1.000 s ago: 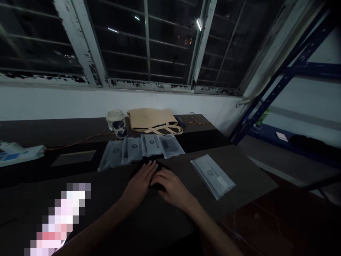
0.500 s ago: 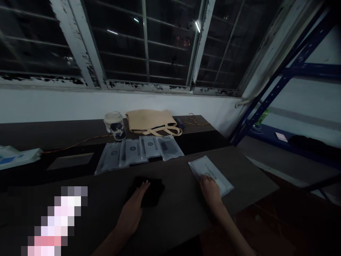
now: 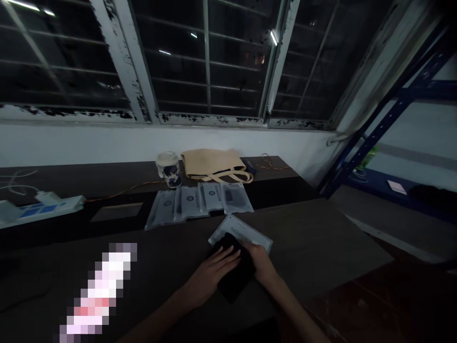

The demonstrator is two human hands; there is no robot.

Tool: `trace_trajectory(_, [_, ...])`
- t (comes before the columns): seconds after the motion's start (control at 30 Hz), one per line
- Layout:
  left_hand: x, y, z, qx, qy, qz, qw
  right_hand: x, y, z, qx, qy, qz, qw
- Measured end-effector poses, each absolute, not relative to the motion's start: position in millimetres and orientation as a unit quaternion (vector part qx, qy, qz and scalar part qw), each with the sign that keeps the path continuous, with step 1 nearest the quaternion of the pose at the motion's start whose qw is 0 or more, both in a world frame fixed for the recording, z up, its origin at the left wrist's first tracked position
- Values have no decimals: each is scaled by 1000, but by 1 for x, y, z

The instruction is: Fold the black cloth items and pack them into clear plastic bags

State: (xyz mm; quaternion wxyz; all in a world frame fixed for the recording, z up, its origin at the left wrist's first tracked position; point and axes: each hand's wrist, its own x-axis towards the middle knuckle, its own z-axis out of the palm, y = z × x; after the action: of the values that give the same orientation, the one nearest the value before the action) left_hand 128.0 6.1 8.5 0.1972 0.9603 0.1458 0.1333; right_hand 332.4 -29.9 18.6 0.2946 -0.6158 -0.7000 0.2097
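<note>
Head view: pouch slants lengthwise to near right; left fingers spread (on cloth), right fingers unclear.

Bare forearms enter from bottom edge, converging. Left hand back up, fingers extended, slightly spread, pointing up-right. Right hand just beside it, angled up-left, fingers mostly hidden.

We read this as a workroom or storeroom, can't pin which: blue perforated rack, barred windows with peeling frames, dark table carrying power strip and several printed pouches.
</note>
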Motion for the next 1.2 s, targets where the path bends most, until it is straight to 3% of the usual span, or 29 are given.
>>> trace_trajectory(0.37, [136,8,20,969,107,72,211,310,-26,31,-602,-674,117,411])
trace_trajectory(0.63, [149,7,-17,960,239,104,102,356,-67,-14,-652,-683,17,329])
trace_trajectory(0.8, [169,0,-26,947,296,124,33,349,-73,-5,-651,-693,-44,307])
trace_trajectory(1.0, [170,7,-16,955,259,126,76,339,-40,18,-611,-727,14,313])
trace_trajectory(1.2, [188,19,-7,933,244,195,180,335,-37,19,-610,-728,-8,313])
